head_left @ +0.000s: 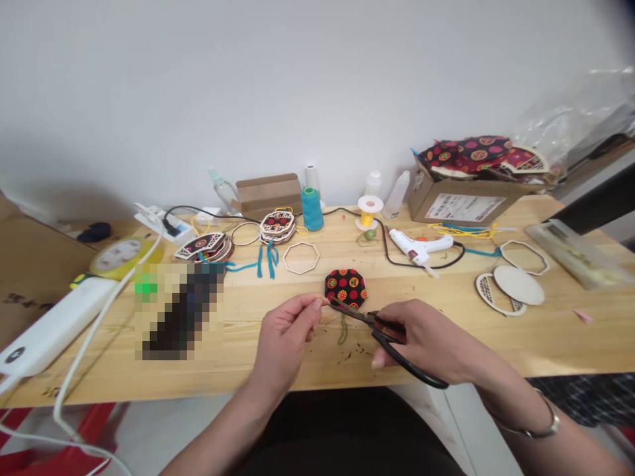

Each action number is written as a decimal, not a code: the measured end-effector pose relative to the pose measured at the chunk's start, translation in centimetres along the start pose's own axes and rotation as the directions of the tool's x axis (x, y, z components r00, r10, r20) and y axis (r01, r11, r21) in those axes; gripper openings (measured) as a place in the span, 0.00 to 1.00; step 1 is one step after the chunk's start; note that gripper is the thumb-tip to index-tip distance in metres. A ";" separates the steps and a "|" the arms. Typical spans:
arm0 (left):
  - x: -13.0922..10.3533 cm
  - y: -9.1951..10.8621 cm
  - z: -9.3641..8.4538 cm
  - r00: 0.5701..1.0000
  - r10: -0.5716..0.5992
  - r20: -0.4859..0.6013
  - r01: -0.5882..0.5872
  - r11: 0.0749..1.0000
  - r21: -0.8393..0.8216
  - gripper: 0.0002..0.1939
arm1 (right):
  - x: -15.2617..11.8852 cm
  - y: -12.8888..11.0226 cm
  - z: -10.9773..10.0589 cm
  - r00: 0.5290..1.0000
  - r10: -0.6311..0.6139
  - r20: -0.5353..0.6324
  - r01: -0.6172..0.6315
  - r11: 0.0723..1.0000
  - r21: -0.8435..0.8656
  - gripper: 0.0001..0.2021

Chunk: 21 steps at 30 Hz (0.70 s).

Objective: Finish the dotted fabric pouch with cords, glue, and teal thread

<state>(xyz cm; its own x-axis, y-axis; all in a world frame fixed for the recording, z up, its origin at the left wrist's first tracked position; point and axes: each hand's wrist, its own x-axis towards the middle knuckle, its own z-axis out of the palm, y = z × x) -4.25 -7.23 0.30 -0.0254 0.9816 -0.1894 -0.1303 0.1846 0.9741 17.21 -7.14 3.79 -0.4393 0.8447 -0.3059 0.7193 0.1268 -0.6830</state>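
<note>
On the pale wooden bench (496, 344), the left hand (288, 330) pinches a thin green thread (342, 330) between pressed-together fingers. The right hand (421, 337) grips black-handled scissors (391, 334), blades at its nine o'clock, touching the black red-dotted fabric-covered octagon (346, 288). Judging by the scraps, trimming looks nearly finished.

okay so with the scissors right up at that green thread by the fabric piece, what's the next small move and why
Probably close the scissors to snip the green thread. The left hand pinches the thread taut beside the patterned fabric octagon, and the right hand has the blade tips right at that pinch, beside the fabric edge.
</note>
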 end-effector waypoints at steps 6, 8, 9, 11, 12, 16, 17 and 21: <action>-0.5 -0.2 0.1 0.996 -0.020 0.085 0.012 0.995 0.102 0.09 | 0.7 -1.1 0.3 0.998 -0.053 -0.021 0.053 0.998 0.012 0.18; -0.5 -0.1 0.1 0.996 -0.019 0.089 0.011 0.995 0.094 0.08 | 0.8 -1.3 0.4 0.997 -0.058 -0.059 0.057 0.998 -0.024 0.18; -0.5 -0.1 0.1 0.996 -0.020 0.089 0.012 0.996 0.092 0.08 | 0.8 -1.3 0.4 0.996 -0.059 -0.074 0.056 0.998 -0.041 0.18; -0.6 0.0 0.1 0.996 -0.025 0.087 0.016 0.995 0.097 0.08 | 0.8 -1.3 0.5 0.994 -0.064 -0.089 0.058 0.996 -0.064 0.18; -0.6 0.0 0.1 0.996 -0.027 0.088 0.018 0.995 0.102 0.08 | 0.7 -1.2 0.5 0.994 -0.067 -0.090 0.061 0.996 -0.069 0.18; -0.5 0.0 0.3 0.996 -0.025 0.087 0.017 0.995 0.099 0.08 | 0.7 -1.2 0.4 0.993 -0.071 -0.090 0.065 0.996 -0.066 0.19; -0.5 0.0 0.3 0.996 -0.025 0.087 0.017 0.995 0.095 0.08 | 0.7 -1.2 0.4 0.994 -0.069 -0.090 0.063 0.996 -0.062 0.19; -0.6 0.0 0.3 0.996 -0.021 0.092 0.010 0.993 0.117 0.08 | 0.7 -1.2 0.4 0.995 -0.049 -0.086 0.046 0.998 -0.042 0.19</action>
<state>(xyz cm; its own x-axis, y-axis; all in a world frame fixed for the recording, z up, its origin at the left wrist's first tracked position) -3.94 -7.76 0.45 0.0689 0.9778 -0.1978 -0.0138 0.1992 0.9799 15.78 -6.92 4.12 -0.4265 0.8789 -0.2137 0.7204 0.1872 -0.6678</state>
